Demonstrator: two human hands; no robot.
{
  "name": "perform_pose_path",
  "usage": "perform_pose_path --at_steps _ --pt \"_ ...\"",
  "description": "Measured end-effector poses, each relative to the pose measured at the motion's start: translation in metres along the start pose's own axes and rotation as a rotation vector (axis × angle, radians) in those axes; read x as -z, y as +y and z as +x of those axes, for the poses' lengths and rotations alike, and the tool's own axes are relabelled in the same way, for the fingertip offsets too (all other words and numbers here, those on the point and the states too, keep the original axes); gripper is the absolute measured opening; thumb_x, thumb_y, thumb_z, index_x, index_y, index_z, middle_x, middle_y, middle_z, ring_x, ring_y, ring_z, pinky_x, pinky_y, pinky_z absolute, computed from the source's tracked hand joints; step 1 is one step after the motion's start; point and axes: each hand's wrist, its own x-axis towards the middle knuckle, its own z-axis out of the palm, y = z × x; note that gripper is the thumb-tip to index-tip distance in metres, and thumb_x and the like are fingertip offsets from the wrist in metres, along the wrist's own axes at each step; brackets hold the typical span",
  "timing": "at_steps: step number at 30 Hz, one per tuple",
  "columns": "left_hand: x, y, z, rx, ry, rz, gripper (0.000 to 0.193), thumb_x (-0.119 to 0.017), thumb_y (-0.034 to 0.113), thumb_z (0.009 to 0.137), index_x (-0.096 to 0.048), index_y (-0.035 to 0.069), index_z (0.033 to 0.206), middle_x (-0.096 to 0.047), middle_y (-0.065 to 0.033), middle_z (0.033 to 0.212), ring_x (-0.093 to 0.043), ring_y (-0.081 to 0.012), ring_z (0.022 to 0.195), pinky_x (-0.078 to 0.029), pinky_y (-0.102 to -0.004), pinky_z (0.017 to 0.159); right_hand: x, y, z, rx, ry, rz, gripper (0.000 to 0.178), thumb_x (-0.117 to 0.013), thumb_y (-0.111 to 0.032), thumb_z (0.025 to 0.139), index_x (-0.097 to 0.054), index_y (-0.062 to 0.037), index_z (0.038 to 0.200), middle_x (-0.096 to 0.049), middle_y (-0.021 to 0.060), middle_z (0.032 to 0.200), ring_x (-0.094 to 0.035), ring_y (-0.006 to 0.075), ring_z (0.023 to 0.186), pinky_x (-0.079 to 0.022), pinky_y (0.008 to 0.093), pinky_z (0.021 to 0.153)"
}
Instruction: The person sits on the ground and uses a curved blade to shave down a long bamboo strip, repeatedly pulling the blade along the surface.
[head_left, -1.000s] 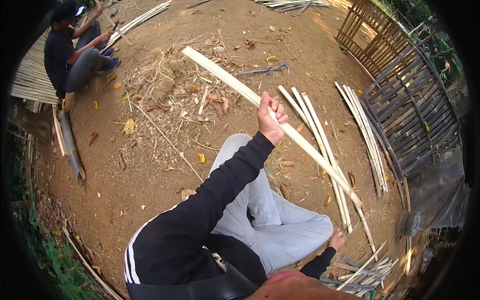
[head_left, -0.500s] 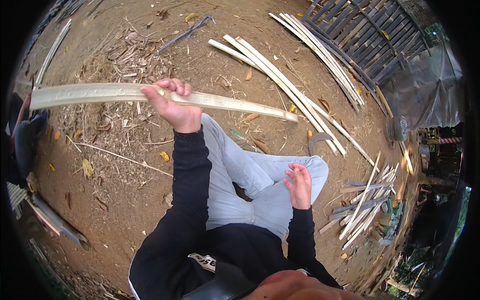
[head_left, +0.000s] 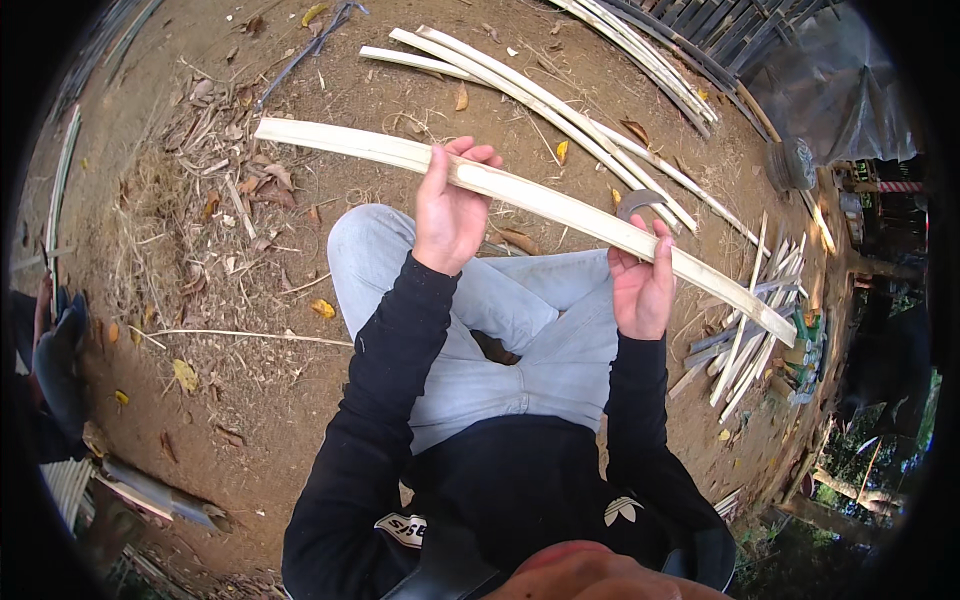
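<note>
A long pale split bamboo strip (head_left: 560,207) lies slantwise across the view above my crossed legs, its left end farther off than its right. Around its middle, my left hand (head_left: 452,215) is closed, thumb on top. Nearer the right end, my right hand (head_left: 642,285) grips the same strip between thumb and fingers. Just beyond the strip, close to my right hand, a curved sickle blade (head_left: 640,203) rests on the ground; its handle I cannot make out. Several more bamboo strips (head_left: 540,95) are laid out on the soil ahead.
At the right sits a heap of short bamboo pieces (head_left: 745,340). Far right are a dark slatted bamboo panel (head_left: 690,35) and a plastic sheet (head_left: 840,90). Dry leaves and shavings (head_left: 240,200) litter the left ground. At the left edge, part of another person (head_left: 60,345) shows.
The bamboo strip has swung rightward with my left hand. My right hand has risen from near my knee and taken hold of it.
</note>
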Motion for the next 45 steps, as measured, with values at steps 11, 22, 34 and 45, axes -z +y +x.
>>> perform_pose_path --at_steps 11,22,34,45 --pt "0.002 -0.012 -0.006 0.174 -0.061 0.494 0.021 -0.059 0.017 0.092 -0.057 -0.003 0.101 -0.067 -0.0142 0.090 -0.068 -0.0193 0.079 -0.058 -0.0279 0.069 0.109 -0.047 0.010 0.045 0.016 0.123 0.022 -0.053 -0.030 0.095 -0.055 -0.0135 0.109 -0.060 0.0103 0.120 -0.060 0.0211 0.102 -0.050 0.0371 0.084" --pt "0.000 -0.018 -0.015 0.129 -0.130 0.529 0.019 -0.058 0.013 0.091 -0.061 -0.004 0.098 -0.068 -0.0157 0.091 -0.068 -0.0214 0.080 -0.058 -0.0302 0.071 0.120 -0.049 0.015 0.021 -0.078 0.311 0.016 -0.054 -0.016 0.094 -0.058 -0.0122 0.109 -0.062 0.0058 0.118 -0.057 0.0205 0.107 -0.046 0.0407 0.091" --pt "0.008 -0.007 -0.009 -0.061 -0.085 0.448 0.033 -0.054 0.015 0.093 -0.046 0.001 0.122 -0.060 -0.0179 0.112 -0.063 -0.0219 0.096 -0.056 -0.0350 0.077 0.143 -0.050 0.023 0.035 0.122 0.358 0.026 -0.055 -0.016 0.093 -0.058 -0.0044 0.116 -0.065 0.0075 0.106 -0.060 0.0185 0.094 -0.048 0.0373 0.083" --pt "0.016 0.034 0.000 -0.378 0.088 0.399 0.033 -0.056 0.010 0.091 -0.041 0.005 0.121 -0.059 -0.0176 0.115 -0.062 -0.0243 0.099 -0.054 -0.0362 0.084 0.163 -0.057 0.027 0.004 0.319 0.389 0.028 -0.060 -0.027 0.090 -0.059 -0.0051 0.107 -0.062 0.0076 0.099 -0.056 0.0214 0.095 -0.042 0.0366 0.082"
